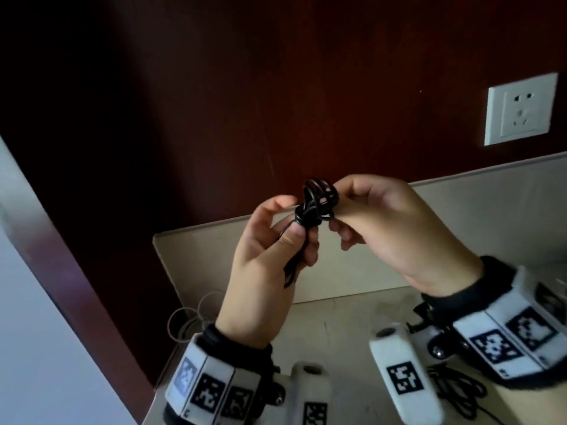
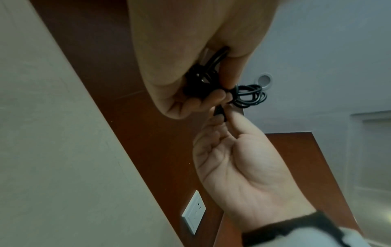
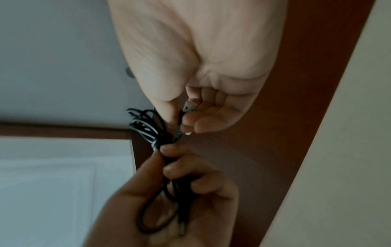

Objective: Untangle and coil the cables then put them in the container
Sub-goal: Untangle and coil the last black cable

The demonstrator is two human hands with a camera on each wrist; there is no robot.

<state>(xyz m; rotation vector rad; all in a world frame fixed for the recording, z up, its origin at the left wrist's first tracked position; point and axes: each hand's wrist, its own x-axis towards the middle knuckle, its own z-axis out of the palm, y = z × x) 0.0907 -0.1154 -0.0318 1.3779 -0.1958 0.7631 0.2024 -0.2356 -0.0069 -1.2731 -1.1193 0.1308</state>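
A coiled black cable [image 1: 316, 202] is held up in front of the dark red wall, between both hands. My left hand [image 1: 276, 240] grips the bundle's lower part, thumb pressed on it; loops and a plug hang in its palm [image 3: 169, 208]. My right hand [image 1: 352, 210] pinches the cable's end, a metal USB plug [image 3: 189, 107], beside the coil's top loops [image 2: 249, 96]. The loops [image 3: 146, 125] fan out above the wrapped middle. A white cable [image 1: 190, 320] lies in loose loops on the table at the left. Another black cable [image 1: 457, 391] lies on the table at the lower right.
A beige table [image 1: 352, 314] with a raised back lip stands below the hands. A white wall socket [image 1: 521, 108] is on the red wall at the right. White wrist-mounted devices with black square markers [image 1: 405, 381] fill the bottom edge. No container is in view.
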